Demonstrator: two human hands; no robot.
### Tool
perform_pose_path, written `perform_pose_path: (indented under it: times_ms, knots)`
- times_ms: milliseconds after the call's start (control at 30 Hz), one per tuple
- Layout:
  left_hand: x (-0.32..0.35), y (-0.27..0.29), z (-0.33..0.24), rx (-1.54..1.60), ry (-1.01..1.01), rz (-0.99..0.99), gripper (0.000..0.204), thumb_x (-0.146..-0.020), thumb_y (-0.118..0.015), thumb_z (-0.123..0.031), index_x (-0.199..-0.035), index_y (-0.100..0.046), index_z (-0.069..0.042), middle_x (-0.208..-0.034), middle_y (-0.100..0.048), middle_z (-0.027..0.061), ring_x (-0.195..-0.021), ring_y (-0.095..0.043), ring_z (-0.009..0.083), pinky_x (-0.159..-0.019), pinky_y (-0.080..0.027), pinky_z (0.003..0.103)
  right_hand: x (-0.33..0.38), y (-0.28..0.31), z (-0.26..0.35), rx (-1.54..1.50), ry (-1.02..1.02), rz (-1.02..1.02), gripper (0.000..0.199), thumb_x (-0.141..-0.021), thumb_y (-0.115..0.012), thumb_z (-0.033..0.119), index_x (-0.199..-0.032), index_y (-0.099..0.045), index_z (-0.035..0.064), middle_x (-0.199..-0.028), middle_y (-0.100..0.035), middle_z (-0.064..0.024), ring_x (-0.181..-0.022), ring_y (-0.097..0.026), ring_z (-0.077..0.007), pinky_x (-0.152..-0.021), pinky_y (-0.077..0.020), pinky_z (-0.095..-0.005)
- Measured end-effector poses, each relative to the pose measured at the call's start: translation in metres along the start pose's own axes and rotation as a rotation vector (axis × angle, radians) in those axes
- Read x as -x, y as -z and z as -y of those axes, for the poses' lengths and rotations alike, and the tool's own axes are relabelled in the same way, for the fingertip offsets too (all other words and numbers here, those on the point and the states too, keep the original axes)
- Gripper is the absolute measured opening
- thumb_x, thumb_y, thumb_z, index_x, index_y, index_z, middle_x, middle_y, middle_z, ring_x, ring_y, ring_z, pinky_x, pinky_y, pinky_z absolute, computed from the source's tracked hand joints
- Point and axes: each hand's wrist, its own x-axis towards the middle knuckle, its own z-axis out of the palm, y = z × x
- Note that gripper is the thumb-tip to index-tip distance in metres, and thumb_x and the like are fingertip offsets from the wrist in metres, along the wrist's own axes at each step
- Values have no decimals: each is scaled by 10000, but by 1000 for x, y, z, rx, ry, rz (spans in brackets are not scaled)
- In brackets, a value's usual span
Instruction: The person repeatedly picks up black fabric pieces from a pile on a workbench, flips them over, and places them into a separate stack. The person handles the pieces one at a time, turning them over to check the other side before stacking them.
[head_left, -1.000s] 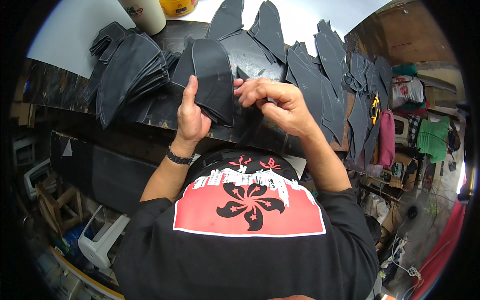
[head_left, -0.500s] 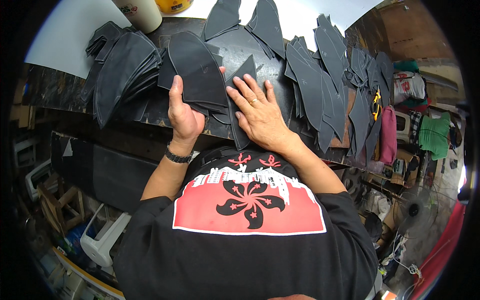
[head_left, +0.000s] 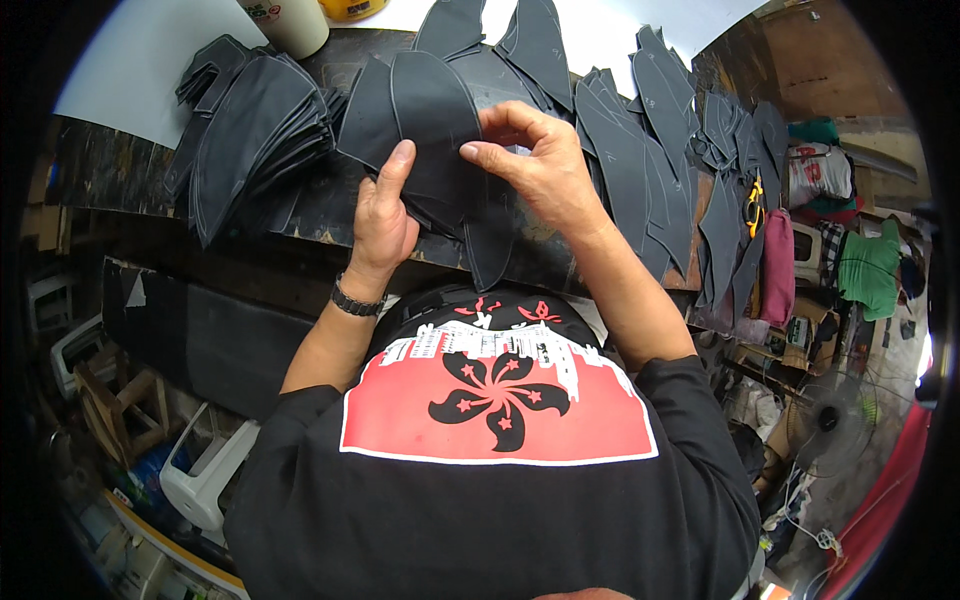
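Observation:
A few curved, black cut panels of leather-like sheet (head_left: 435,100) are held up over the table's near edge, fanned and overlapping. My left hand (head_left: 383,225) grips them from the lower left, thumb on top and its other fingers hidden beneath. At their right edge, my right hand (head_left: 548,170) pinches the top panel between thumb and fingers. A narrow, pointed black piece (head_left: 488,245) lies below, overhanging the table edge. Whether it touches the held panels, I cannot tell.
To the left is a thick pile of similar panels (head_left: 250,145); more stacks (head_left: 620,165) lie right. Yellow-handled scissors (head_left: 753,208) sit near a pink cloth (head_left: 778,270). A pale cylindrical container (head_left: 292,28) stands at the back. The dark table (head_left: 545,245) has a worn edge.
My right hand has lifted off the pointed piece and moved up to pinch the held panels' right edge. My left hand has shifted slightly right, and the panels are now spread apart.

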Motion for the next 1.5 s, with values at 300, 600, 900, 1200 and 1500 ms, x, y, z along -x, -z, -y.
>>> perform_pose_path:
  times_ms: [300, 600, 900, 1200, 1500]
  knots:
    - [-1, -22, -12, 37, -27, 15, 370, -1066, -439, -232, -1335, -526, 8, -1290, -618, 159, -1140, -638, 263, -961, -535, 388, -10, 30, 11, -595, 51, -188, 237, -881, -730, 32, -1104, -660, -7, -971, -706, -46, -853, -664, -102, -789, -543, -244]
    - [-4, -14, -13, -69, 74, 72, 400, -1063, -430, -261, -1371, -488, -13, -1293, -614, 189, -1085, -669, 340, -872, -579, 424, -57, 107, -34, -478, -120, -211, 493, -867, -687, -32, -1339, -547, -17, -900, -666, -39, -788, -654, -114, -718, -536, -226]
    - [-5, -15, -12, 258, 124, 168, 567, -1090, -274, -408, -1418, -446, 21, -1406, -532, 161, -1216, -592, 323, -980, -531, 431, -63, 59, -36, 314, 87, -137, 412, -872, -761, 172, -1251, -660, 47, -1118, -696, -102, -970, -636, -128, -820, -531, -286]
    - [-6, 4, 1, 110, 118, 57, 383, -1081, -415, -234, -1331, -539, 27, -1327, -606, 146, -1231, -584, 219, -1081, -447, 382, -26, -17, 3, 199, 132, -123, 291, -816, -800, 126, -1055, -702, -8, -927, -648, -46, -822, -618, -123, -765, -516, -253]
    - [-5, -9, -8, 149, 11, -36, 482, -1086, -356, -323, -1367, -503, 41, -1345, -592, 172, -1245, -564, 248, -1105, -417, 388, 1, 20, 18, -499, -22, -58, 131, -884, -719, 22, -1001, -662, 15, -853, -667, -37, -669, -606, -78, -555, -484, -213]
